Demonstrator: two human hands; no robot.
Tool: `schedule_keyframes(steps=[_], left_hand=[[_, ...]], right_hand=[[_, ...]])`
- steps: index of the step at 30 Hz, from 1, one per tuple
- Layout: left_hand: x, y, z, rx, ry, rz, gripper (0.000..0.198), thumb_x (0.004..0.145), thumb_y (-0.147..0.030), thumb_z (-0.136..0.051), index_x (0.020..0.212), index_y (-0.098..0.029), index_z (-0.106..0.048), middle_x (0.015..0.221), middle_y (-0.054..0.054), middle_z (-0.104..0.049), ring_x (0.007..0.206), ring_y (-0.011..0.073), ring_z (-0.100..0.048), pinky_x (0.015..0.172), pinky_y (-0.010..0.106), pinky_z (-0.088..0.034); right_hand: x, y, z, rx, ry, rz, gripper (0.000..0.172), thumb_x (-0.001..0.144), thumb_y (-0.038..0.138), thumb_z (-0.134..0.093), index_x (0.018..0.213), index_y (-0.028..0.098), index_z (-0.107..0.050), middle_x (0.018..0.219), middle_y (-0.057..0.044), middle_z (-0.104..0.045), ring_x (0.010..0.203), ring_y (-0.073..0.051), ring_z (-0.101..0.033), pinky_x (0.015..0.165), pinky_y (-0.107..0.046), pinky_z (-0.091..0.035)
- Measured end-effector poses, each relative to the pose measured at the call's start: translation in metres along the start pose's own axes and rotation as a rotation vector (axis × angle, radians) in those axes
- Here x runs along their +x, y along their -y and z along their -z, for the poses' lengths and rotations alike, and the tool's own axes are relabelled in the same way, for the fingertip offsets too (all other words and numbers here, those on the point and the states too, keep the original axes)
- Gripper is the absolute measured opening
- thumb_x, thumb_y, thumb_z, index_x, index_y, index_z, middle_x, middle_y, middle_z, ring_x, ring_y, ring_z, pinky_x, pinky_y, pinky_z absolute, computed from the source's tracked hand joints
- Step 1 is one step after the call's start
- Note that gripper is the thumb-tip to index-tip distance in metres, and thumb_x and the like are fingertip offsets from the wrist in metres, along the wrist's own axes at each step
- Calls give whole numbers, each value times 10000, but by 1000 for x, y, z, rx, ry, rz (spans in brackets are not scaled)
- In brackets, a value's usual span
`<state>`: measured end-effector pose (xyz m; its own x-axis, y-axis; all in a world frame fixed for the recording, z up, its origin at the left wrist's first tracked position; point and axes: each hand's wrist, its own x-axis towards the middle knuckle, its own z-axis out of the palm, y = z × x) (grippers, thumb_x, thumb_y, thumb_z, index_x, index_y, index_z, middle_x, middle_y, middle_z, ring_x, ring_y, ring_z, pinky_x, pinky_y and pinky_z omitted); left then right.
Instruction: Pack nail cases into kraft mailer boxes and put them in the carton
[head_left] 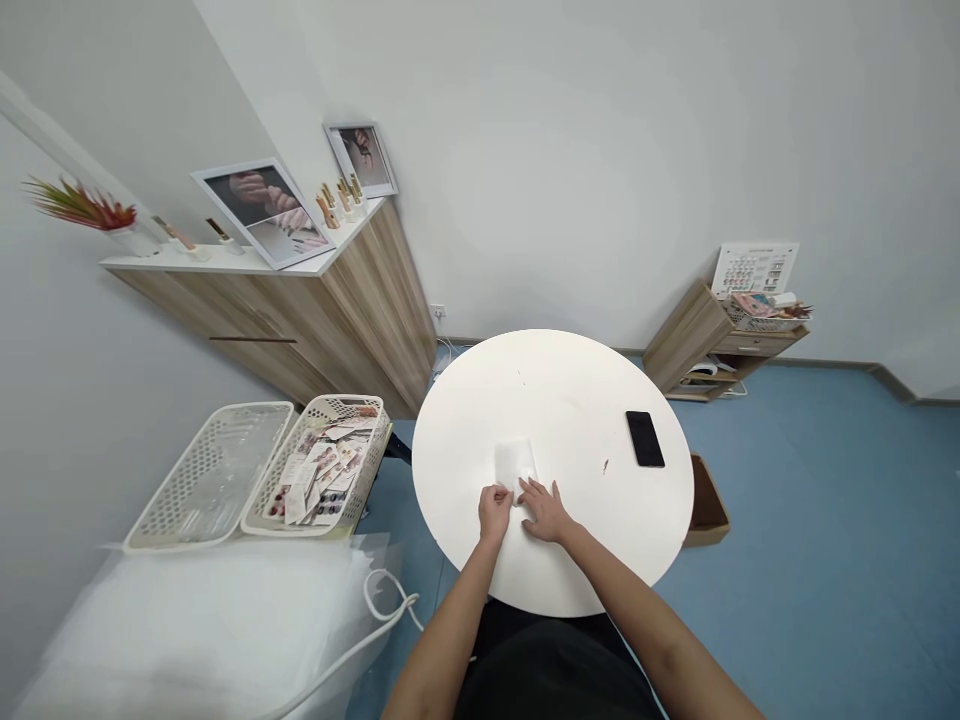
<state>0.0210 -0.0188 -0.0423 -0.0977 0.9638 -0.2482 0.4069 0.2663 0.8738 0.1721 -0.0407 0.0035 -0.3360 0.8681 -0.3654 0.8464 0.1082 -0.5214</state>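
A small translucent plastic bag (515, 458) lies flat on the round white table (480, 400), in front of my body. At its near edge my left hand (494, 512) is closed, thumb and fingers pinched together on the plastic. Just to the right, my right hand (546, 513) rests with its fingers spread, the fingertips touching the bag's near right corner. The two hands are close together but apart. Whether anything is inside the bag is too faint to tell.
A black phone (645, 439) lies at the table's right. To the left stand a white basket (259, 515) of printed packets, another basket (142, 530) of clear plastic, and a stack of translucent sheets (187, 620) with a white cable (390, 622). A cardboard box (709, 535) sits on the floor.
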Motion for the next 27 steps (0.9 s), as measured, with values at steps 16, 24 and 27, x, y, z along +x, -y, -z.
schedule_keyframes(steps=[16,24,27], left_hand=[[-12,4,-9,575,180,-671,340,863,-121,-395,1140,-213,-568,1422,99,-502,1372,262,-397,1110,544,-361],[-1,22,-20,696,219,-715,561,798,-54,-365,1346,-148,-445,1462,151,-466,1434,254,-303,1153,551,-298],[3,27,-19,713,233,-735,622,770,-30,-360,1379,-140,-425,1470,147,-458,1427,252,-314,1155,530,-307]], right_hand=[[10,-29,9,456,-144,19,420,720,60,-362,955,216,-673,1379,-44,-568,1325,-171,-467,1100,-366,-361],[29,-14,33,184,-237,182,571,741,61,-384,1274,220,-511,1288,-61,-596,1244,-201,-483,1107,-386,-277],[43,-16,36,81,-148,177,555,761,69,-397,1290,202,-500,1254,-79,-612,1213,-218,-487,1050,-372,-302]])
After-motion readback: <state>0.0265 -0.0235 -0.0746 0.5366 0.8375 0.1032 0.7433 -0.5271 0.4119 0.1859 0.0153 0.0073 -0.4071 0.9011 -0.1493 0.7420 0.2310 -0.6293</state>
